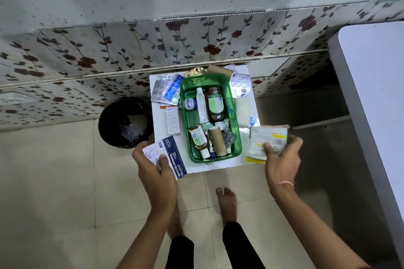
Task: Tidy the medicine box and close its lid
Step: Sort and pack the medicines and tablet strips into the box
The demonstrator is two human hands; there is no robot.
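Observation:
An open green medicine box (237, 135) stands on a small white table (220, 165). Inside lie a large brown bottle (215, 105), a white tube (201, 105), a small white jar (190, 103), a smaller brown bottle (197, 136) and a cardboard roll (217, 141). My left hand (156, 172) grips a blue and white medicated dressings box (172, 156) at the table's near left corner. My right hand (282, 155) holds a pale packet of sachets (265, 137) at the near right edge. No lid shows.
Blister strips (168, 89) lie left of the green box, more blister strips (240, 85) to its right, with a white carton (172, 120) and a white gauze roll (242, 111). A black bin (123, 121) stands left of the table. A white surface (371, 94) is at right.

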